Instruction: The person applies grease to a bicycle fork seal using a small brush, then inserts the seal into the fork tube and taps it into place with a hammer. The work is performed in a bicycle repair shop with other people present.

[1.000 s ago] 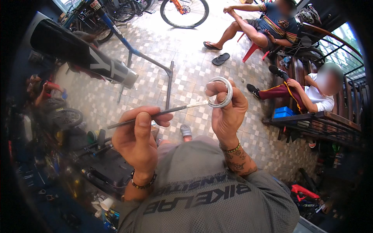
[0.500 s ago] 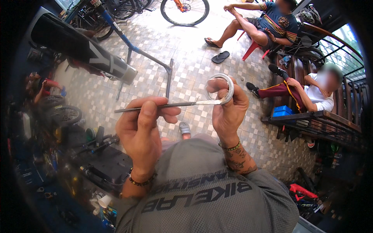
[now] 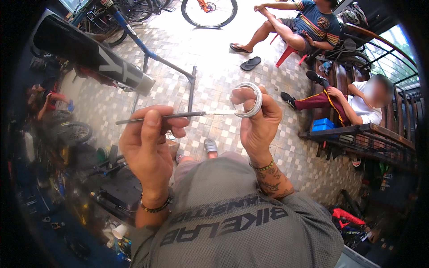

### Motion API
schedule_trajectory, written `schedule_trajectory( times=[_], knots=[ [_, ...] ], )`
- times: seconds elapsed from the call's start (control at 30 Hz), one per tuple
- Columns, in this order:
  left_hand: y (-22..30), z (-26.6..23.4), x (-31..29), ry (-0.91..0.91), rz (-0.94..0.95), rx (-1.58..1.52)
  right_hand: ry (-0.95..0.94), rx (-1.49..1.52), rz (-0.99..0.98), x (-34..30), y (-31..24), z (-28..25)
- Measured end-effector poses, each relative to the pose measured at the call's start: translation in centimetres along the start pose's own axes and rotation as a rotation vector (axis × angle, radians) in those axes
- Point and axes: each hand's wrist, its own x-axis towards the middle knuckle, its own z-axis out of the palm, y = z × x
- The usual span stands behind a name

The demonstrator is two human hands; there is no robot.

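My left hand (image 3: pixel 149 147) pinches a thin dark-handled brush (image 3: pixel 194 115) between thumb and fingers, holding it nearly level. White paste coats the brush's pale tip, which meets the lower left edge of a silvery metal ring (image 3: pixel 258 102). That ring is in my right hand (image 3: pixel 259 134), with fingertips passing through its opening and others behind it. It looks like a bearing or a bearing race; which one, I cannot tell. Both hands are raised in front of my chest, above the tiled floor.
A black bike frame tube (image 3: pixel 89 53) and a blue stand (image 3: pixel 154 56) are at upper left. Two people sit at right, one on a red stool (image 3: pixel 286 56), one on a wooden bench (image 3: pixel 384 136). Tools and parts crowd the lower left. A black sandal (image 3: pixel 250 64) lies ahead.
My left hand has drawn the brush to the left and slightly down. The ring in my right hand has shifted a little left, and the brush tip now shows outside its edge.
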Motion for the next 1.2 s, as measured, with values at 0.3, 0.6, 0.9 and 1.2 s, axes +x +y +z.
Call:
schedule_trajectory(
  times=[0.3,0.6,0.9,1.2],
  knots=[
    [0.8,0.8,0.6,0.040,-0.057,0.096,-0.019,-0.049,-0.001,0.3,0.3,-0.1],
    [0.8,0.6,1.1,0.016,-0.064,0.080,-0.034,-0.070,-0.008,0.3,0.5,-0.1],
    [0.5,-0.1,1.5,-0.062,-0.117,0.061,-0.011,-0.078,0.003,0.3,0.6,0.4],
    [0.7,-0.7,1.8,-0.001,0.166,0.266,-0.009,-0.034,0.009,0.5,1.0,0.0]
  ],
)
